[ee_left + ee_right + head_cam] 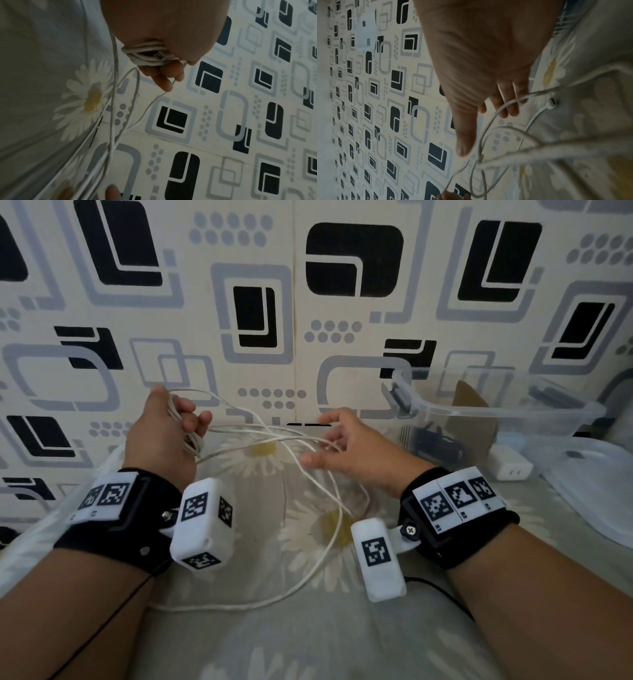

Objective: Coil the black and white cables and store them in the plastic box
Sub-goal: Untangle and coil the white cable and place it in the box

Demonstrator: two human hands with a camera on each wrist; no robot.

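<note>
a: left hand (161, 436) is curled round a small bundle of turns of the white cable (318, 498); the left wrist view shows several loops packed in the palm, fingers wrapped over them.

b: and the right hand (346, 450)?

a: fingers spread and relaxed, gripping nothing. a couple of slack strands run across the fingertips, touching only. from the right wrist view i cannot tell more than that.

b: where does the rest of the cable lie?

a: loose strands span between the two hands, roughly left to right, then a long loop drops toward the person across the daisy bedsheet (308, 638). a white plug end (553, 103) rests on the sheet, pointing toward the patterned wall (308, 302).

b: handling notes?

a: judgement: thin, light, limp, with some spring, so it holds no shape and the turns would likely open if the left grip loosens. smooth jacket, probably slippery. best hold looks like a pinch on the free strand just beside the bundle, feeding it in; the crossed strands could snag.

b: destination?

a: plastic box (507, 409) stands to the right by the wall, open, with dark items inside that could be the black cable; i cannot tell. a white charger (510, 465) sits just beside it.
</note>
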